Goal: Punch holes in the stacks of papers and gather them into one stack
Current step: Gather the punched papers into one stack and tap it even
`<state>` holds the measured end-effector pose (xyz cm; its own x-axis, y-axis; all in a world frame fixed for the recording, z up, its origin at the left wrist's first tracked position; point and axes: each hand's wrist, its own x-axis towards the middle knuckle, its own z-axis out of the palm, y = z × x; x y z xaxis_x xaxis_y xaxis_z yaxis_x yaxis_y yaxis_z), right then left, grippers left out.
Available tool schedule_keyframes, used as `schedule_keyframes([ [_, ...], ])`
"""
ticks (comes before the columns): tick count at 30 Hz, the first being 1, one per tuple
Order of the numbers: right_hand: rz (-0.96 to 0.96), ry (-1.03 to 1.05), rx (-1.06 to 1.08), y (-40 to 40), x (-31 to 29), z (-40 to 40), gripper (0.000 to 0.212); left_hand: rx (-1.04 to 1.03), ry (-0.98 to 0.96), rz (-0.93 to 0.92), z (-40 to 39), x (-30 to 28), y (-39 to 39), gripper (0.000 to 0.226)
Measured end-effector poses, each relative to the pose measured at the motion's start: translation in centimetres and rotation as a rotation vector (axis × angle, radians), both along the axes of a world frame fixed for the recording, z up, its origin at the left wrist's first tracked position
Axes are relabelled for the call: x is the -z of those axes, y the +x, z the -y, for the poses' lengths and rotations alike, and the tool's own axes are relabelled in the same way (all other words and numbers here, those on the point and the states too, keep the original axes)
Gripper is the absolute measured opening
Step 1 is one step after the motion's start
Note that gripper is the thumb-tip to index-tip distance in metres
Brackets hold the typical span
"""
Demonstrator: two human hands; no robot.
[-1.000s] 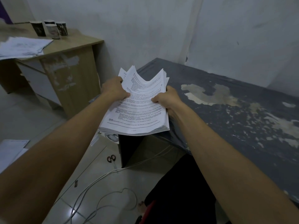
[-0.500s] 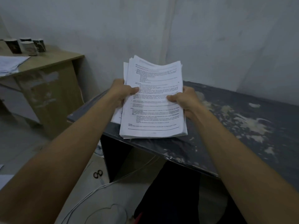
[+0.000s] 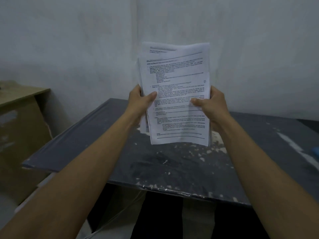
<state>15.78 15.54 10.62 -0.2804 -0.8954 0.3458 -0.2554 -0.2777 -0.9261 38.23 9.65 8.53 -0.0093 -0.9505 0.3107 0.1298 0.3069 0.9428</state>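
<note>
Now raised upright from near-flat, stack of papers (image 3: pixel 177 100) clamped at mid-height in left hand (image 3: pixel 139 102) and right hand (image 3: pixel 211 105) grip, bottom edge at counter (image 3: pixel 172 163) below, apparently for squaring; unpunched.

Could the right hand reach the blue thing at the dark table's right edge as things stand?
Probably not yet: the right hand and left hand both grip the paper stack; the blue thing lies across bare table.
</note>
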Motion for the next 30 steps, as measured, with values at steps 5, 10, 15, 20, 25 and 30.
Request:
schedule_keyframes([
  [5,0.004,-0.097,0.082,-4.1,-0.3,-2.2,0.031,0.048,-0.092,-0.002,-0.7,-0.7,-4.6,0.039],
  [10,0.178,-0.054,0.147,-6.4,2.5,-3.1,0.026,0.101,-0.048,0.048,-1.5,1.2,-7.4,0.031],
  [15,0.191,-0.041,0.181,-7.6,4.4,-3.2,0.017,0.149,-0.095,0.08,-2.0,3.6,-8.9,0.026],
  [20,0.181,-0.158,0.2,-7.7,3.4,-3.2,0.022,0.062,-0.266,0.05,-2.1,2.2,-10.0,0.021],
  [25,0.207,-0.159,0.197,-8.4,4.1,-2.9,0.033,0.076,-0.212,0.074,-1.6,1.5,-9.9,0.04],
  [30,0.176,-0.118,0.226,-8.4,5.8,-2.2,0.029,0.13,-0.151,0.058,-1.6,2.7,-10.6,0.036],
])
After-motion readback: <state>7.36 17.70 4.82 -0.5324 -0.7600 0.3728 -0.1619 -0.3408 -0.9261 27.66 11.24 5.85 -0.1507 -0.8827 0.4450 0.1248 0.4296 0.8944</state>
